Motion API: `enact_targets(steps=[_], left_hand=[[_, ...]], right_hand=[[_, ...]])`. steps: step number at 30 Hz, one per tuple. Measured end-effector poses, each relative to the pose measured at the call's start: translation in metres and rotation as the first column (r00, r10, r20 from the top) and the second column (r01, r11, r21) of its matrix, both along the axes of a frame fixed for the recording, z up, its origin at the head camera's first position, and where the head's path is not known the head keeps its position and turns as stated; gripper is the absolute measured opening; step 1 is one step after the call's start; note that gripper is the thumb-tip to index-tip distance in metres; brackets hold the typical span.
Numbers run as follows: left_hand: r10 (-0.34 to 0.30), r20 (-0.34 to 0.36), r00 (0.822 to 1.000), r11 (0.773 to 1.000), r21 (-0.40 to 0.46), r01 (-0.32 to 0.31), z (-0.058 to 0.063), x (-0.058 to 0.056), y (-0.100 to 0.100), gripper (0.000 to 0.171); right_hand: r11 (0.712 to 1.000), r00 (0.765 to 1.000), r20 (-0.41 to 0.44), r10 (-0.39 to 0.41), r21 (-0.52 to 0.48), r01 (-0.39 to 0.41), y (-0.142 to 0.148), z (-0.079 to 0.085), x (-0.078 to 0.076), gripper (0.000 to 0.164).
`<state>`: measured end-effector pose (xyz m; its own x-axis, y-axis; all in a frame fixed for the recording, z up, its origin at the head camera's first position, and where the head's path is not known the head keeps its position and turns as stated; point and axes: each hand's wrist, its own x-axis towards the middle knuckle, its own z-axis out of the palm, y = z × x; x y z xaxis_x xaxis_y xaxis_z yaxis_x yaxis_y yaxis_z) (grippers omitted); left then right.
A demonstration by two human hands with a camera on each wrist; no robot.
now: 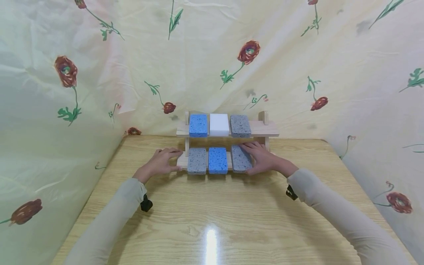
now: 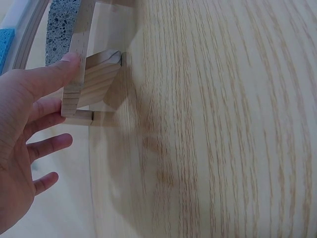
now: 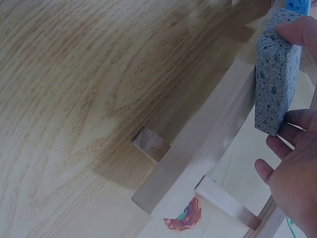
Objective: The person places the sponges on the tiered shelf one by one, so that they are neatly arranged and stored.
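A two-tier wooden rack (image 1: 228,135) stands at the back of the table. My left hand (image 1: 161,162) holds the left end of its lower board (image 2: 74,95), thumb in front and fingers behind. The right hand (image 1: 264,159) grips a grey speckled sponge (image 3: 274,74) at the right of the lower tier, thumb on one edge and fingers on the opposite side. Beside it on that tier lie a blue sponge (image 1: 217,161) and another grey sponge (image 1: 197,161). The upper tier bears a blue sponge (image 1: 198,125), a white sponge block (image 1: 219,124) and a grey sponge (image 1: 240,126).
The wood-grain tabletop (image 1: 212,206) spreads in front of the rack. A flower-patterned cloth (image 1: 205,73) hangs behind and along both sides. Small wooden uprights (image 1: 266,142) support the rack's tiers.
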<state>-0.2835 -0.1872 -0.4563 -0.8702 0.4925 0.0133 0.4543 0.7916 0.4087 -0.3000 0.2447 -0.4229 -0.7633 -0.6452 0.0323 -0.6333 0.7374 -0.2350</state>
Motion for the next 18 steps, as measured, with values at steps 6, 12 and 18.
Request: enact_targets(steps=[6,12,18], left_hand=[[-0.008,-0.01,1.0,1.0,-0.004,0.008,0.0018,0.001,0.0006,0.073],[-0.007,-0.013,1.0,1.0,-0.009,0.007,0.0019,0.0008,0.0006,0.073],[-0.006,-0.012,1.0,1.0,-0.014,0.006,0.0015,0.0004,0.0006,0.073]], right_hand=[[1.0,1.0,-0.004,0.011,-0.002,-0.011,-0.0018,-0.0002,0.0007,0.11],[1.0,1.0,0.004,0.007,-0.001,-0.007,-0.0015,-0.0005,0.0001,0.111],[1.0,1.0,0.025,0.005,-0.001,-0.005,-0.0005,-0.0027,-0.0016,0.11]])
